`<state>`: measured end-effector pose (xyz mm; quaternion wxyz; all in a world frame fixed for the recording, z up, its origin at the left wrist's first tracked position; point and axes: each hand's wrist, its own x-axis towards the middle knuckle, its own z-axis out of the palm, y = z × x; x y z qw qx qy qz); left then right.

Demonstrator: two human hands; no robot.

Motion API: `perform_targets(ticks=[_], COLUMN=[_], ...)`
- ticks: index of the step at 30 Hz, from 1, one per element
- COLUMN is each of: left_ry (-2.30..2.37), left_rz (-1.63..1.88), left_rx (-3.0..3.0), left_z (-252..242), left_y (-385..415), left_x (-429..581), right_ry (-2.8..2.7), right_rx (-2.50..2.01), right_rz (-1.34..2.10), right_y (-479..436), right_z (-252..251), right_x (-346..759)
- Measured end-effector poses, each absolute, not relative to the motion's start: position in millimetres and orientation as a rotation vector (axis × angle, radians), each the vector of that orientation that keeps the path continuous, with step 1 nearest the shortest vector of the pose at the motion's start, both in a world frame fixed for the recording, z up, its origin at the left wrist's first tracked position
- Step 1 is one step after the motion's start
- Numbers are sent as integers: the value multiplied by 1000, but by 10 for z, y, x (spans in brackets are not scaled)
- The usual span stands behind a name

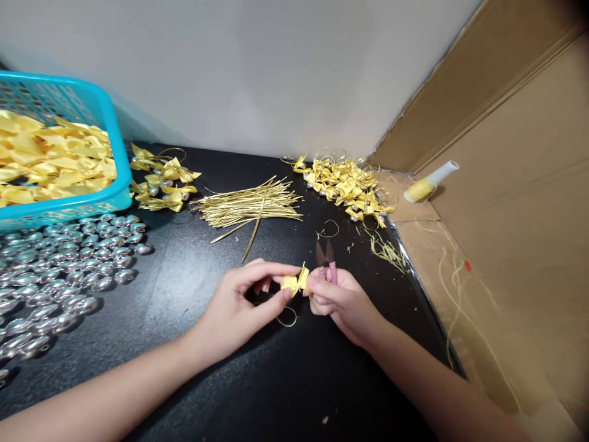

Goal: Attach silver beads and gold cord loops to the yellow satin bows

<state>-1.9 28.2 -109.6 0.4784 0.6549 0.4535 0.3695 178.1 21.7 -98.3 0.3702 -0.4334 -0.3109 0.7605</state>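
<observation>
Between my two hands is a small yellow ribbon bow (295, 282). My left hand (251, 291) pinches its left side between thumb and fingers. At the bow's right side, the thumb and finger of my right hand (335, 301) grip it. Thread snips (327, 261) with pinkish handles are also held in my right hand, blades pointing away from me and slightly apart. A thin gold cord loop (288, 317) hangs below the bow near my left thumb. Whether a bead sits behind the bow is hidden.
A blue basket (120, 153) of yellow bows stands left, with many silver beads (69, 264) before it. Gold cords (253, 205) lie beyond my hands, between two piles of beaded bows (163, 181) (345, 184). Cord scraps (389, 253) and a thread spool (430, 182) are right, beside cardboard (519, 153).
</observation>
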Motion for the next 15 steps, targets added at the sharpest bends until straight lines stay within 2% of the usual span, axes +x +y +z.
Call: perform_targets(ticks=[7, 15], left_ry=[1039, 891], left_rz=[921, 746], left_rx=[1700, 1544], left_z=[-1098, -1112], left_y=[254, 335], left_x=[-22, -61], right_ry=[-805, -769], right_rx=[-1100, -986], right_rz=[2010, 2099], right_y=[230, 216], right_z=[-979, -1012], right_x=[1800, 1837])
